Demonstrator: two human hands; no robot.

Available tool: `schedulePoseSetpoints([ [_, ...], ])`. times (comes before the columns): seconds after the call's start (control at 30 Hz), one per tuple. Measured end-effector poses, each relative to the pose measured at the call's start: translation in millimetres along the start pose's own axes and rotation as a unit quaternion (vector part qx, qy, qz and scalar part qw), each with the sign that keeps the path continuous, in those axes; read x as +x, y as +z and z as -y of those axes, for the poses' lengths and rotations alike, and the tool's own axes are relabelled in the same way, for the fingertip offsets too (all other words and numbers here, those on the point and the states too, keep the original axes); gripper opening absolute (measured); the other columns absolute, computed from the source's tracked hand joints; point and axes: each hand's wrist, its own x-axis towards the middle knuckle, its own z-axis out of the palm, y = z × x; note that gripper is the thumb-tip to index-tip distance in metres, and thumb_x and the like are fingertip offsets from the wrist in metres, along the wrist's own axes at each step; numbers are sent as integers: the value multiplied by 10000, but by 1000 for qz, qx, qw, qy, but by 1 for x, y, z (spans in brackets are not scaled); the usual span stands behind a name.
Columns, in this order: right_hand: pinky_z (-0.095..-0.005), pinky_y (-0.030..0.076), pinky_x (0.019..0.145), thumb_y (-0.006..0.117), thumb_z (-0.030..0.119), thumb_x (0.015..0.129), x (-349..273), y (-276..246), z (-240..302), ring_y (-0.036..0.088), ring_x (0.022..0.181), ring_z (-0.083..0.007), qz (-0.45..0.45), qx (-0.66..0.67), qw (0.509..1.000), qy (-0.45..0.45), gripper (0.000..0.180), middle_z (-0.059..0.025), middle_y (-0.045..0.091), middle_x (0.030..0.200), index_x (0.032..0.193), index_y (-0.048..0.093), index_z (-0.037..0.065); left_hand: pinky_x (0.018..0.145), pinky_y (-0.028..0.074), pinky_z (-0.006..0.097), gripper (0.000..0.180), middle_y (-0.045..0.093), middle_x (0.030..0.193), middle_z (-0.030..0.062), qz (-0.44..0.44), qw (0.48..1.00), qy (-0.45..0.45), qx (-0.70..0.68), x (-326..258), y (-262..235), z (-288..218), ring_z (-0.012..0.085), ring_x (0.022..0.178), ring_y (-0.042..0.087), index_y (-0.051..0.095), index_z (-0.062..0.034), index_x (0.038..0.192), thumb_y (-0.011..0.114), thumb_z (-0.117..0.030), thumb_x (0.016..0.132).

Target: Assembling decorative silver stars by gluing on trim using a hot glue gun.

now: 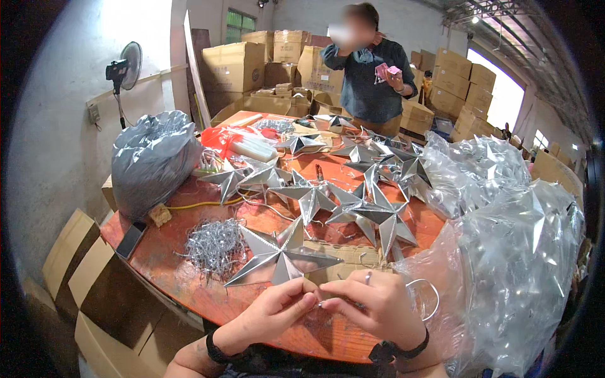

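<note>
My left hand and my right hand meet at the table's near edge, fingers pinched together. Between their fingertips shows a tiny silvery piece, too small to make out fully. Just beyond them a silver five-pointed star lies on the table, partly over a piece of cardboard. A white cord loop curves out beside my right hand; where its ends go is hidden. To the left of the star sits a tangled heap of thin silvery wire pieces.
More silver stars with cords cover the red table. Clear plastic bags of stars crowd the right side. A grey bag stands at left, near a dark phone-like object. Across the table stands a person holding something pink.
</note>
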Motion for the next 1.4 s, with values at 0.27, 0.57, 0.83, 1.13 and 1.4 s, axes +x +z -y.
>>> schedulePoseSetpoints([
  [0.27, -335, 475, 516, 754, 190, 794, -2, 2, -3, 618, 588, -224, -25, 31, 999, 0, 176, -64, 607, 703, 939, 704, 105, 575, 358, 185, 186, 562, 832, -45, 14, 991, -84, -99, -1, -5, -6, 16, 688, 464, 564, -33, 981, 497, -202, 1017],
  [0.57, -328, 494, 522, 757, 148, 788, -5, 6, -5, 626, 601, -216, -32, 44, 998, -23, 181, -51, 598, 799, 951, 693, 101, 641, 426, 187, 139, 588, 906, -25, 14, 994, -55, -90, 0, -3, -8, 17, 771, 536, 534, -25, 1022, 600, -136, 968],
  [0.83, -319, 486, 537, 789, 74, 740, -6, 3, -5, 630, 629, -218, -37, 93, 995, -7, 202, -69, 612, 788, 924, 706, 69, 767, 477, 210, 226, 567, 996, 8, -3, 992, -6, -125, 3, 4, -9, 67, 911, 588, 443, -47, 1057, 632, -81, 938],
  [1.13, -319, 509, 619, 754, 3, 751, -6, -2, -12, 645, 745, -240, 20, 159, 985, -57, 218, -90, 624, 876, 951, 682, 49, 802, 472, 230, 334, 592, 1024, 26, 21, 997, 22, -67, 0, 2, -2, 74, 943, 581, 488, -27, 1167, 680, -98, 903],
  [1.4, -318, 529, 625, 736, 33, 764, -6, 4, -10, 659, 743, -237, 28, 139, 988, -61, 225, -94, 636, 909, 977, 664, 47, 690, 496, 230, 315, 641, 950, 60, 10, 999, 13, 43, -5, 1, -4, 82, 824, 623, 503, 5, 1187, 625, -151, 942],
])
